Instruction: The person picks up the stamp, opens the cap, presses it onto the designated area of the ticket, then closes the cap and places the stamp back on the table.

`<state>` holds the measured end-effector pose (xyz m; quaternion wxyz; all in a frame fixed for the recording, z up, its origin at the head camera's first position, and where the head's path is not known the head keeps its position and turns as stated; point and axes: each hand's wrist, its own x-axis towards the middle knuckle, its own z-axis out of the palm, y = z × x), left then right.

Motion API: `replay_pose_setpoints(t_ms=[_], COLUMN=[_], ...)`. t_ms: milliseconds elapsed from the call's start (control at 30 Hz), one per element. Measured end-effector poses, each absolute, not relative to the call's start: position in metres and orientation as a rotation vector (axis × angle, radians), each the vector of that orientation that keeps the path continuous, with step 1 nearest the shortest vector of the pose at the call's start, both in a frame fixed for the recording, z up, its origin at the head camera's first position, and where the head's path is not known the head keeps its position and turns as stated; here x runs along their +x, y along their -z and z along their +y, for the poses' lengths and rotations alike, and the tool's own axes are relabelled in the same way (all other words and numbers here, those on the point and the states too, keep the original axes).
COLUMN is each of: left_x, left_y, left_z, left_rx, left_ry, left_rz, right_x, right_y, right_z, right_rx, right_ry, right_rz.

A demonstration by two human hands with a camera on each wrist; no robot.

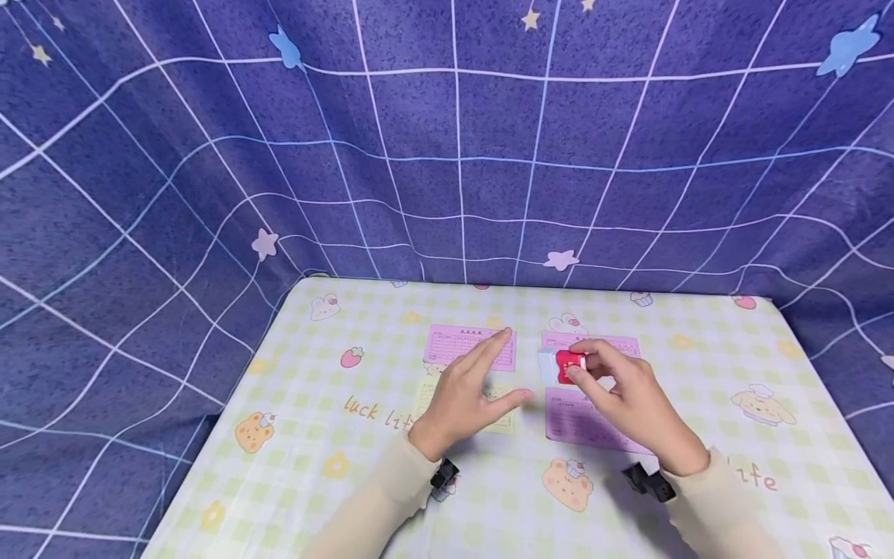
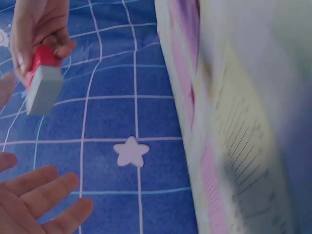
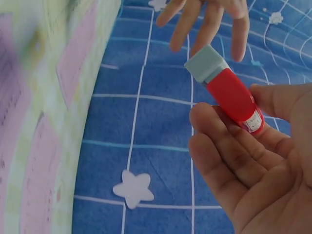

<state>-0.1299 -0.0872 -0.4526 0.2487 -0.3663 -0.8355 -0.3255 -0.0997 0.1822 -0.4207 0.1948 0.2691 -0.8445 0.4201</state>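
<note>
My right hand (image 1: 625,392) pinches a small red stamp (image 1: 570,367) between thumb and fingers, raised over the right-hand slips. Its pale blue-grey cap (image 3: 205,64) points toward my left hand, and a whitish label shows at the other end in the right wrist view. My left hand (image 1: 464,392) hovers with fingers extended and thumb apart, holding nothing, beside the stamp. Beneath it lie a pink slip (image 1: 447,341) and a yellow slip (image 1: 427,392), partly hidden. Under my right hand lie another pink slip (image 1: 621,344) and a darker pink slip (image 1: 583,419).
A soft checked tablecloth (image 1: 307,481) printed with bears, rabbits and strawberries covers the table. Behind the table and along its left side hangs a dark blue curtain (image 1: 419,116) with grid lines and stars. Black wrist cameras (image 1: 443,475) sit on both sleeves.
</note>
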Motion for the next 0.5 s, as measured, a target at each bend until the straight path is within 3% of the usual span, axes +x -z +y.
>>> replay_pose_setpoints(t_ms=[500], left_x=[-0.1244], left_y=[0.4619], left_z=[-0.0761], left_rx=[-1.132], left_ry=[0.890], left_rz=[-2.141], right_x=[-0.0941], right_y=[0.4243], right_z=[0.1753], right_rx=[0.797], right_ry=[-1.307], right_rz=[-2.389])
